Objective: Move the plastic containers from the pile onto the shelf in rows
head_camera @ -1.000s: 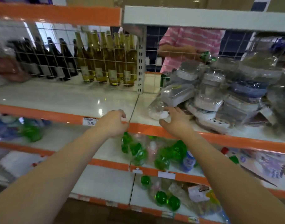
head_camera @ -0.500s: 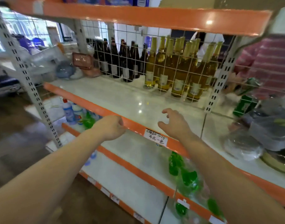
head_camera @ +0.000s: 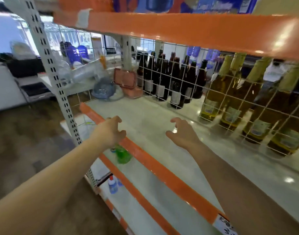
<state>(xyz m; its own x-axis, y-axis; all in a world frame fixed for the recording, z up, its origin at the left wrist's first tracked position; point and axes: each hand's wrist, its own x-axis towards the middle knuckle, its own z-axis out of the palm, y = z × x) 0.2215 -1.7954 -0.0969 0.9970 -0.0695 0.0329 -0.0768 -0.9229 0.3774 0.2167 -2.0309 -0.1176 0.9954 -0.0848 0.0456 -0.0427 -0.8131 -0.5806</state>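
Observation:
The white shelf point(head_camera: 145, 119) with an orange front edge stretches from lower right to the far left. At its far left end lie a pink plastic container point(head_camera: 126, 82) and a bluish container in a plastic bag point(head_camera: 103, 89). My left hand point(head_camera: 109, 131) hovers over the shelf's front edge, fingers loosely curled, holding nothing. Over the shelf surface, my right hand point(head_camera: 182, 133) hangs with fingers spread and bent, also holding nothing. The pile of containers is out of view.
A wire grid point(head_camera: 218, 92) backs the shelf, with dark bottles point(head_camera: 175, 78) and yellow bottles point(head_camera: 233, 102) behind it. An orange shelf edge point(head_camera: 179, 29) runs overhead. A perforated upright point(head_camera: 57, 78) stands left. Green and blue bottles point(head_camera: 122, 155) sit on lower shelves.
The view has swung left, away from the pile of wrapped containers, toward the shelf's left end. Both hands moved left and forward over the shelf, still holding nothing.

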